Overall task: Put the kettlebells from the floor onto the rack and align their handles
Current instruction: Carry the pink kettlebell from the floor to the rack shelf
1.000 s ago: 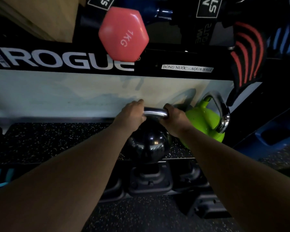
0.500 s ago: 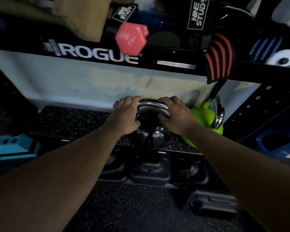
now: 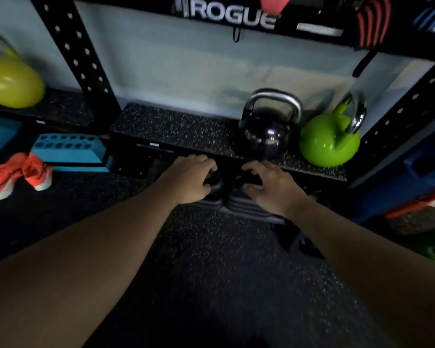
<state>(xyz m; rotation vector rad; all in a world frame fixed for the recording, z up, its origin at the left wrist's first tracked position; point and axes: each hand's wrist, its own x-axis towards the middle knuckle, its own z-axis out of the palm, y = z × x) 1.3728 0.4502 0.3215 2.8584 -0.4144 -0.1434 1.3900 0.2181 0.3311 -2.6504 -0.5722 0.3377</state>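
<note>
Kettlebells, the black one [image 3: 268, 136] and the green one [image 3: 328, 140], stand on the rack shelf [image 3: 176, 130] at centre right, just above both hands, left hand [image 3: 190, 180] and right hand [image 3: 271, 185], fingers spread and empty, the right nearer them.

Black kettlebell [image 3: 266, 136], lime-green kettlebell [image 3: 328, 143], white-speckled black shelf [image 3: 176, 129], orange shoes [image 3: 18, 175].
</note>
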